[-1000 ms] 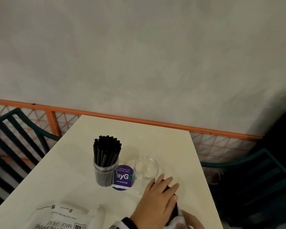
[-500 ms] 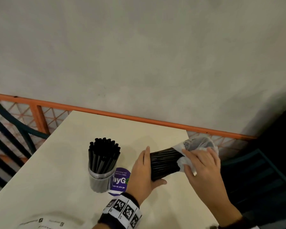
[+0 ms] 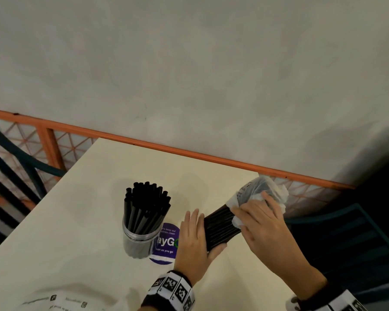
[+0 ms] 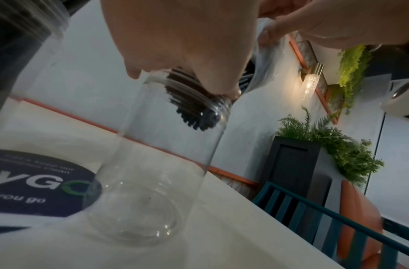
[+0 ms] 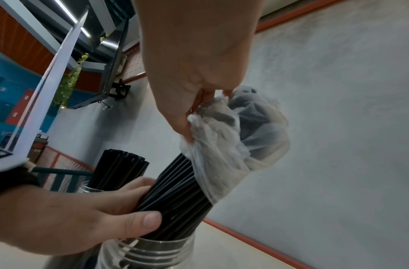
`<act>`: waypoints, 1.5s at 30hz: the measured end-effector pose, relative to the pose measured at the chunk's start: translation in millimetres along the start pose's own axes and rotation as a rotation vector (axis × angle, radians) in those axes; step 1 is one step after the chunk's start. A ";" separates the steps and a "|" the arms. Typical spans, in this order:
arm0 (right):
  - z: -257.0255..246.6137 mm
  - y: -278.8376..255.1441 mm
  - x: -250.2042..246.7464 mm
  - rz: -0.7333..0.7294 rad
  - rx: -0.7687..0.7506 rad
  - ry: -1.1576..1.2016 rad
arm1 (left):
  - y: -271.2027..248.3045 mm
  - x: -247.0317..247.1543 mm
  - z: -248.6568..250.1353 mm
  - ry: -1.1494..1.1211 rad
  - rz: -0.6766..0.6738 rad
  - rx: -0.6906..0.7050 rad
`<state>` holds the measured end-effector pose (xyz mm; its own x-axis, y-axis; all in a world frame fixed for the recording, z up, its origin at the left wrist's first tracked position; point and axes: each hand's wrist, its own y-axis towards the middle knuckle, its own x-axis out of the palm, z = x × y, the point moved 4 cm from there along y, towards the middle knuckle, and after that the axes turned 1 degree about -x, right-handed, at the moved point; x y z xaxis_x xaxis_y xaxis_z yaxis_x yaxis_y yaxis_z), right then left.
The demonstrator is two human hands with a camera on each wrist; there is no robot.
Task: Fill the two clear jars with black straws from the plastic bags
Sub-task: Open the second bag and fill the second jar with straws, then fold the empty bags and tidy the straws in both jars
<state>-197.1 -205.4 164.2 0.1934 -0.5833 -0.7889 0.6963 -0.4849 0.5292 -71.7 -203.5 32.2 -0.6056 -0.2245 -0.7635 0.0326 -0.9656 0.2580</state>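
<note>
One clear jar (image 3: 142, 234) stands on the table, packed with upright black straws. The second clear jar (image 4: 157, 172) stands to its right on the table, hidden behind my left hand in the head view. A tilted bundle of black straws (image 3: 220, 225) points its lower ends (image 4: 196, 116) into that jar's mouth. My left hand (image 3: 202, 234) grips the bundle just above the jar rim. My right hand (image 3: 243, 218) pinches the bunched plastic bag (image 3: 261, 189) that covers the bundle's upper end.
A flat printed plastic bag (image 3: 61, 301) lies at the table's near left corner. A round purple sticker (image 3: 166, 243) sits between the jars. An orange rail (image 3: 189, 153) runs behind the cream table (image 3: 76, 232); teal chairs (image 3: 346, 232) flank it.
Both hands lifted the bagged straw bundle from the table's near edge and tilted it over the empty jar. The left hand now covers that jar in the head view.
</note>
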 end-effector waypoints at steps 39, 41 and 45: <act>8.0 0.0 -58.7 0.146 0.417 0.568 | 2.8 -190.8 54.5 -0.560 0.209 0.138; -1.7 -2.3 -65.7 0.130 0.459 0.652 | -12.3 -203.2 59.3 -0.486 0.219 0.187; -14.5 -11.5 -80.0 0.218 0.655 0.789 | -43.0 -228.2 51.6 -0.360 0.365 0.161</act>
<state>-210.5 -143.7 216.7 0.8300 -0.2241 -0.5108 0.1270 -0.8158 0.5642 24.1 -104.0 225.8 -0.8129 -0.4551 -0.3635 0.1868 -0.7948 0.5773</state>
